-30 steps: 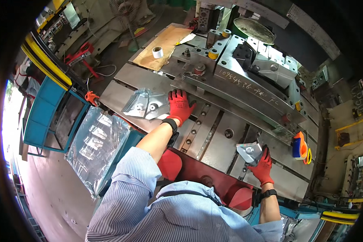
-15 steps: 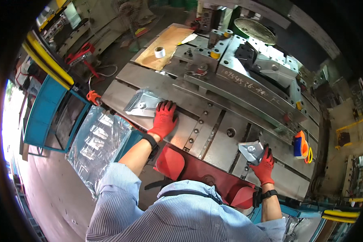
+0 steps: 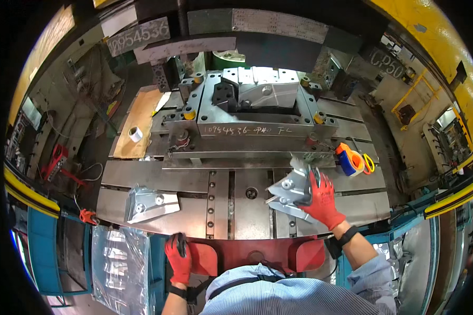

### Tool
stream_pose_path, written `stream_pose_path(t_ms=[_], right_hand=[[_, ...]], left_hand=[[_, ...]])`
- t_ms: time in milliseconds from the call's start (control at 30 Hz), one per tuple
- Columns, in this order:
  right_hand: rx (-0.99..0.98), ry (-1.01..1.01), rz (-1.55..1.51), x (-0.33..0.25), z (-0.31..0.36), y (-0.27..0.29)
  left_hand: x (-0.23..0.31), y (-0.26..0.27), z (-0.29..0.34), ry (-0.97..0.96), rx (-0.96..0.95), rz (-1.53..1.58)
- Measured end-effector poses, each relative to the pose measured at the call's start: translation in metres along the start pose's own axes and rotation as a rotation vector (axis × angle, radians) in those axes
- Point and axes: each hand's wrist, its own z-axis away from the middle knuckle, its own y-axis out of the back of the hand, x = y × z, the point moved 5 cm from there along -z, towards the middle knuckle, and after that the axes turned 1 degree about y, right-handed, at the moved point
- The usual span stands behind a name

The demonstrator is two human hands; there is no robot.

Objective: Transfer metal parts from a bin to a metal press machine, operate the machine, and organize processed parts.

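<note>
Red-gloved left hand (image 3: 178, 259) hangs just off the slotted bolster plate's (image 3: 191, 209) near edge, fingers curled, nothing seen in them, tightness can't tell. Red-gloved right hand (image 3: 323, 199), forearm slanting in from lower right, grasps upper stamped bracket (image 3: 295, 188) by its right side, over 2nd bracket (image 3: 290, 208); firm edge grip should limit scraping. Stamping die (image 3: 299, 129) sits beyond.

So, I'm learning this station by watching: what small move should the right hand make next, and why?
Probably a slight lift of the right hand: its fingers grip the right side of the upper metal part, which overlaps the lower metal part in this view. Raising it should help avoid scraping, though I can't tell whether they touch.
</note>
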Motion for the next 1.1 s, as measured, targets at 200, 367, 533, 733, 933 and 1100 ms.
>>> stream_pose_path(t_ms=[200, 367, 533, 733, 933, 1100], right_hand=[[0.126, 0.127, 0.098, -0.028, -0.12, 0.066], [0.037, 0.109, 0.201, -0.051, -0.229, 0.084], [-0.051, 0.234, 0.327, -0.048, -0.303, 0.067], [0.012, 0.307, 0.672, -0.07, -0.327, 0.008], [-0.061, 0.261, 0.659, -0.069, -0.316, -0.004], [0.041, 0.18, 0.429, -0.059, -0.3, 0.004]], left_hand=[[0.007, -0.019, 0.026, 0.084, 0.05, 0.024], [0.002, -0.017, 0.026, 0.068, 0.083, -0.028], [0.004, -0.026, 0.024, 0.052, 0.06, -0.031], [-0.028, -0.04, 0.037, 0.037, 0.084, -0.082], [-0.027, -0.038, 0.036, 0.049, 0.043, -0.054], [-0.012, -0.027, 0.03, 0.195, 0.049, 0.123]])
